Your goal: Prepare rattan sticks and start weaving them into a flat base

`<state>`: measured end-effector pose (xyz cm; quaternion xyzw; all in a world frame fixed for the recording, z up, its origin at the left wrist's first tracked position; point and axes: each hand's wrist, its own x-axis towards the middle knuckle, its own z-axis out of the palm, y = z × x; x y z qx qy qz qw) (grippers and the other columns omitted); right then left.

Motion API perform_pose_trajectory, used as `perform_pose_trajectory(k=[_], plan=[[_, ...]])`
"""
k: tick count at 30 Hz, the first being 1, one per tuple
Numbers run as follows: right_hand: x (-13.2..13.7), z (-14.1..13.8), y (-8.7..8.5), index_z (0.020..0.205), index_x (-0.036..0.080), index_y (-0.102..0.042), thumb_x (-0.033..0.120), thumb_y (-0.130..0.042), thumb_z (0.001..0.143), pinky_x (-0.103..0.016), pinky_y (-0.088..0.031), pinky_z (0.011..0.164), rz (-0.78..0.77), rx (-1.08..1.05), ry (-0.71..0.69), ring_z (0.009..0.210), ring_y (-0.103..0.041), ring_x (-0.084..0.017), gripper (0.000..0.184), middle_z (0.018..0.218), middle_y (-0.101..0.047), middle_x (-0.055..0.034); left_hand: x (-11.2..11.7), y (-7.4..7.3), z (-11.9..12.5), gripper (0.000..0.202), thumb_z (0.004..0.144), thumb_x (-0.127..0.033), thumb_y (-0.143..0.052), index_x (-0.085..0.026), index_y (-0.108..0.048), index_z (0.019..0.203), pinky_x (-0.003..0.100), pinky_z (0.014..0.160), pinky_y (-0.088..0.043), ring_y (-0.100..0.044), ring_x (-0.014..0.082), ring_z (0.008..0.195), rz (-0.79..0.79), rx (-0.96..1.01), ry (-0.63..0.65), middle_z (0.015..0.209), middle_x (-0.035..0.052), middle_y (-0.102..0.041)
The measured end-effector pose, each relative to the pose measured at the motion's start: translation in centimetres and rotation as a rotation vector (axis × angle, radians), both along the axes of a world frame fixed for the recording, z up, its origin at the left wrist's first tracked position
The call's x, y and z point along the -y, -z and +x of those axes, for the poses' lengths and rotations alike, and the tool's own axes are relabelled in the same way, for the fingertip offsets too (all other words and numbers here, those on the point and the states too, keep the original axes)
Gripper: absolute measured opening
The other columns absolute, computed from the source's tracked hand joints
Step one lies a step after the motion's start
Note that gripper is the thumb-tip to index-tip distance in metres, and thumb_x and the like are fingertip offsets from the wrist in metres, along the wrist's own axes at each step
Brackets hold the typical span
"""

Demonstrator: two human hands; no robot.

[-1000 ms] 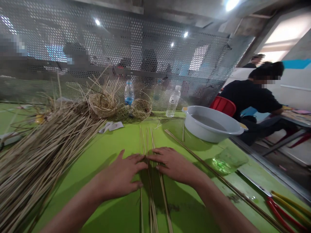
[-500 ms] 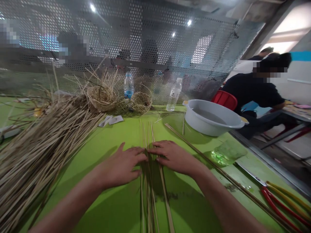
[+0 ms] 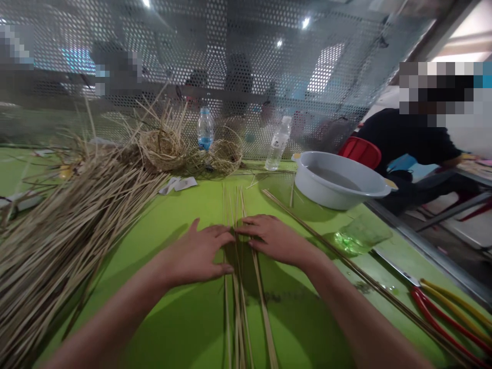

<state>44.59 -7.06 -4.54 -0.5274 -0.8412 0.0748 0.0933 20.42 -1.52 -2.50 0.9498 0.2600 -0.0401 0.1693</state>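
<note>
left hand [image 3: 196, 253]: hovering open, gripping nothing visibly, thumb now stretching farther over strips | right hand [image 3: 274, 238]: also staying open, fingers lying across strips | thin strips [image 3: 264, 312]: running center to bottom-center, layout barely changing; apparently still being spaced

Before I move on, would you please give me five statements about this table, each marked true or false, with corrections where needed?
1. The left hand and the right hand both have fingers over thin strips. True.
2. The pale basin stands to the left of both hands. False: it stands to their right, farther back.
3. The bottle with blue on it stands left of the other clear bottle. True.
4. The right hand is holding the green translucent container. False: the container is apart from that hand, on the table.
5. The big pile of strips lies on the left side. True.
</note>
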Motion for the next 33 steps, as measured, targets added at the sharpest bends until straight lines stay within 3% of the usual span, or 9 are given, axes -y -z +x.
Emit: perform_pose_trajectory(k=[5,10,18,24,29,33], plan=[[-0.2,0.3,0.3,0.139,0.028,-0.06,0.024,-0.056,0.095,-0.051,-0.042,0.109,0.012,0.006,-0.012,0.128,-0.057,-0.029,0.044,0.144,-0.059,-0.0079,1.3,0.9,0.7,0.08,0.083,-0.073,-0.057,-0.022,-0.046,0.143,0.072,0.118,-0.01,-0.041,0.0383,0.143,0.077,0.002,-0.058,0.157,0.0176,-0.043],[-0.3,0.6,0.4,0.138,0.026,-0.061,0.024,-0.056,0.095,-0.045,-0.041,0.112,0.017,-0.038,-0.048,0.13,-0.057,-0.025,0.043,0.142,-0.06,-0.0064,2.4,1.6,0.9,0.071,0.085,-0.062,-0.059,-0.021,-0.044,0.141,0.075,0.117,-0.009,-0.036,0.0383,0.145,0.101,0.018,-0.115,0.158,0.017,-0.041],[-0.6,1.3,1.0,0.136,0.025,-0.063,0.022,-0.056,0.093,-0.042,-0.038,0.116,0.006,-0.078,-0.06,0.133,-0.054,-0.022,0.043,0.145,-0.058,-0.0048,2.3,1.6,0.4,0.066,0.09,-0.057,-0.054,-0.023,-0.04,0.144,0.074,0.117,-0.013,-0.023,0.0387,0.151,0.008,-0.028,-0.105,0.166,0.0125,-0.023],[-0.2,0.8,0.4,0.141,0.024,-0.058,0.027,-0.058,0.095,-0.047,-0.039,0.114,0.011,-0.023,-0.053,0.135,-0.053,-0.027,0.047,0.148,-0.054,-0.0086,2.8,2.0,0.6,0.065,0.091,-0.067,-0.049,-0.025,-0.042,0.14,0.075,0.117,-0.009,-0.016,0.0353,0.153,-0.006,0.019,-0.142,0.167,0.0108,-0.022],[0.5,0.4,-0.2,0.136,0.033,-0.063,0.025,-0.061,0.092,-0.049,-0.041,0.112,0.001,0.006,-0.062,0.131,-0.056,-0.028,0.045,0.148,-0.055,-0.006,3.0,2.4,0.7,0.067,0.089,-0.055,-0.056,-0.023,-0.037,0.144,0.076,0.116,-0.009,-0.015,0.0356,0.154,0.003,0.016,-0.16,0.167,0.0113,-0.02],[0.8,0.6,-0.2,0.136,0.032,-0.063,0.022,-0.062,0.09,-0.05,-0.043,0.11,-0.026,0.014,-0.103,0.129,-0.058,-0.029,0.047,0.145,-0.058,-0.0075,2.9,2.2,0.8,0.074,0.089,-0.053,-0.055,-0.02,-0.03,0.15,0.074,0.117,-0.01,-0.013,0.0346,0.154,-0.005,-0.017,-0.154,0.167,0.0143,-0.019]])
